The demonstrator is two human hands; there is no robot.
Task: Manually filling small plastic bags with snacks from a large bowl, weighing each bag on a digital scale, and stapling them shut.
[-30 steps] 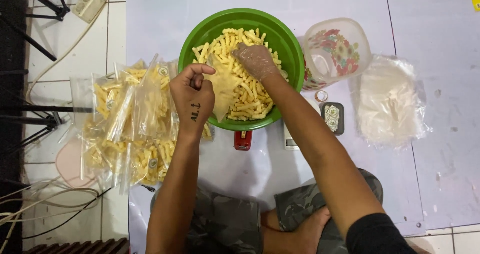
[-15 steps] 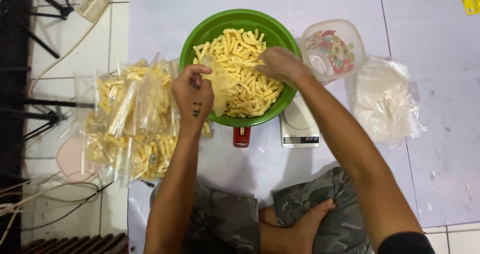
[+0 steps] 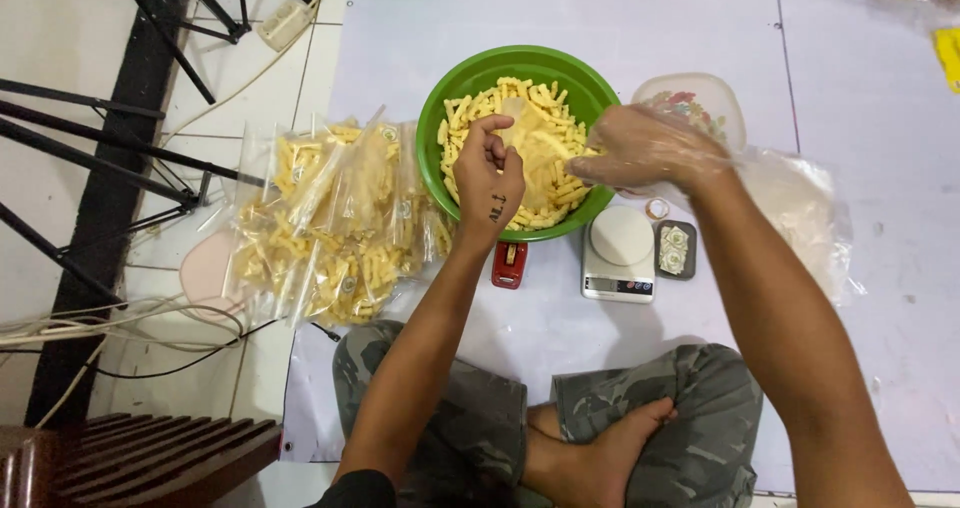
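With the left hand (image 3: 490, 173) pinching the bag (image 3: 530, 153) open over the bowl (image 3: 450, 103), the gloved right hand (image 3: 640, 148), cupped around snacks (image 3: 560, 193), should feed them straight in.

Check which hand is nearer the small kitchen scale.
Right. The right hand hovers at the green bowl rim just above the kitchen scale; the left hand sits over the bowl, farther left.
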